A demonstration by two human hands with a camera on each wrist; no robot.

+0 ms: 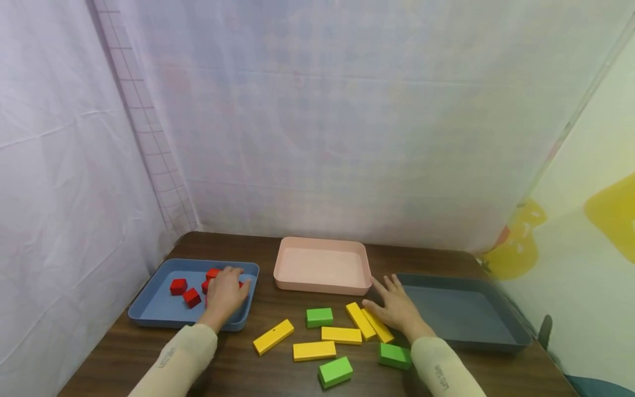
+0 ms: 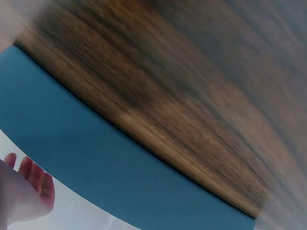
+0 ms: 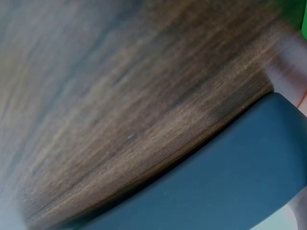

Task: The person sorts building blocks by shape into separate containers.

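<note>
In the head view my left hand (image 1: 225,295) is over the right part of a blue tray (image 1: 149,318), its fingers among several red cubes (image 1: 191,298), some partly hidden behind it. The left wrist view shows the outer wall of that blue tray (image 2: 110,148), with relaxed fingers beyond its rim. My right hand (image 1: 397,310), fingers spread, hovers between a pair of yellow blocks (image 1: 378,326) and the dark grey tray (image 1: 461,309). Nothing shows in its grasp. A green block (image 1: 394,356) lies by the right wrist.
A pink tray (image 1: 322,266) stands at the back middle of the brown wooden table (image 1: 278,375). More yellow blocks (image 1: 315,351) and green blocks (image 1: 319,317) lie scattered in front of it. White curtains (image 1: 317,121) hang behind and at the left.
</note>
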